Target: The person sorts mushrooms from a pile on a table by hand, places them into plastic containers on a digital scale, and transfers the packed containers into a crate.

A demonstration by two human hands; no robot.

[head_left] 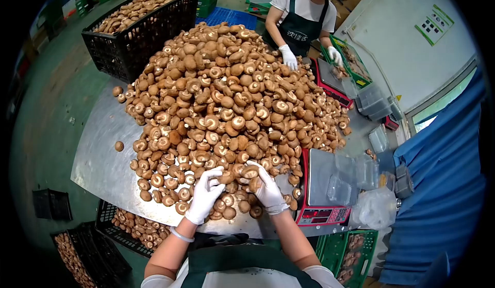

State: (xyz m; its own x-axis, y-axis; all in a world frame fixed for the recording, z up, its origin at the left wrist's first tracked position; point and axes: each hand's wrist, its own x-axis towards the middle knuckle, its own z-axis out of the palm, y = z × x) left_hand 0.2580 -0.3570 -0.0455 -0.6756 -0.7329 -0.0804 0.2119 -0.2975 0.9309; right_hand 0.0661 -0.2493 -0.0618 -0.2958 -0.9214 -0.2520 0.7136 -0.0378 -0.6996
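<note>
A large heap of brown mushrooms (pixel 206 92) covers much of the metal table (pixel 103 149). At the heap's near edge, my left hand (pixel 206 192), in a white glove, has its fingers curled round a mushroom (pixel 226 177). Beside it on the right, my gloved right hand (pixel 267 189) holds a mushroom (pixel 250 172) between thumb and fingers. Loose mushrooms lie on the table below and between both hands.
Right of my right hand stands a red scale (pixel 322 216) with clear plastic boxes (pixel 340 185). A black crate (pixel 134 40) of mushrooms is at the back left. Across the heap, a co-worker (pixel 304 20) in white gloves stands by another scale (pixel 332 82).
</note>
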